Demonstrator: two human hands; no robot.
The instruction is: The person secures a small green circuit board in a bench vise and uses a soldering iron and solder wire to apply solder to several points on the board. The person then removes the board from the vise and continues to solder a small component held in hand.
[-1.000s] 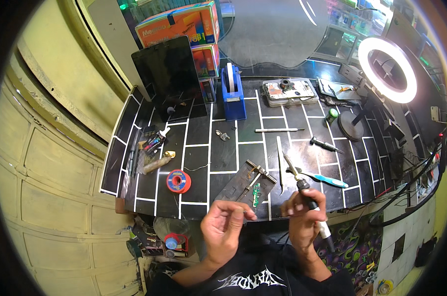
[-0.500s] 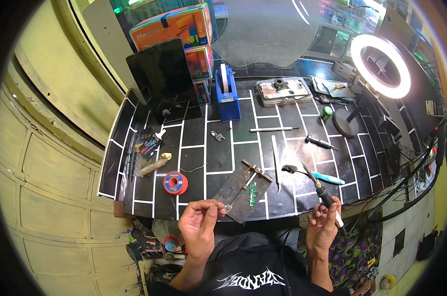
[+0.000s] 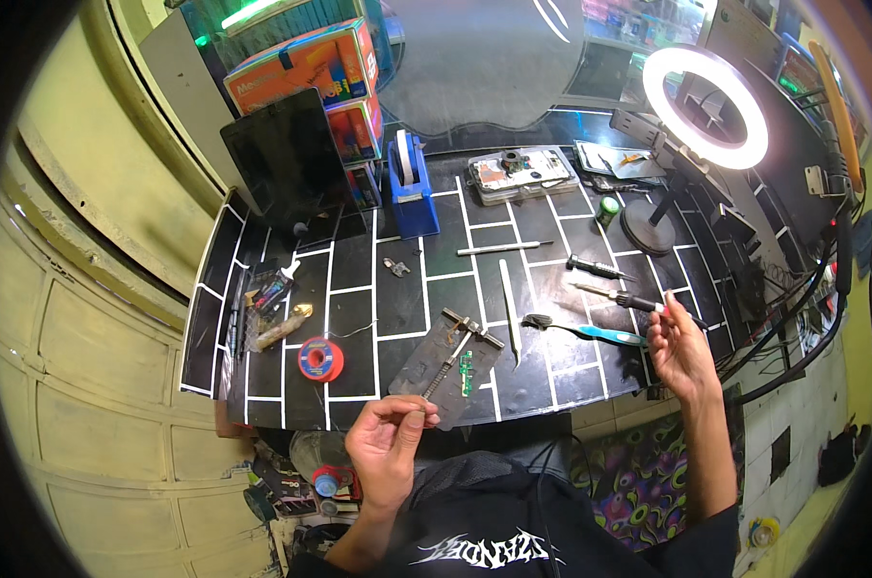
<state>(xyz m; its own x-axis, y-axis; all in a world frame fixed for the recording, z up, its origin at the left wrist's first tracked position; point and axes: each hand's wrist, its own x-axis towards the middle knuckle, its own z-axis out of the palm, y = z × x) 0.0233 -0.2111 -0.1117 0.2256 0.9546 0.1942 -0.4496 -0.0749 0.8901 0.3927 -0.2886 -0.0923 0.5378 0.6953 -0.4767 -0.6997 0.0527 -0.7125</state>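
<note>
Near the bench's front edge, my left hand (image 3: 388,445) is closed in a pinch; anything between its fingertips is too small to make out. Those fingertips are at the near end of a metal circuit board holder (image 3: 418,358), with a narrow green circuit board (image 3: 467,374) on it. Further right, my right hand (image 3: 684,354) grips the rear of a soldering iron (image 3: 633,301), palm turned up. The iron's tip points left, above the bench beside a dark screwdriver (image 3: 595,266). A blue toothbrush (image 3: 604,333) with a dark head lies left of this hand.
A red solder spool (image 3: 320,360), tweezers (image 3: 511,313) and a thin metal tool (image 3: 503,248) lie on the bench. Behind stand a blue tape dispenser (image 3: 413,188), a dark tablet (image 3: 286,154) and a lit ring lamp (image 3: 744,144). Black cables (image 3: 816,337) hang at right.
My right hand has moved right and away from me with the soldering iron, whose tip now points left. My left hand keeps its pinch. The view has shifted slightly.
</note>
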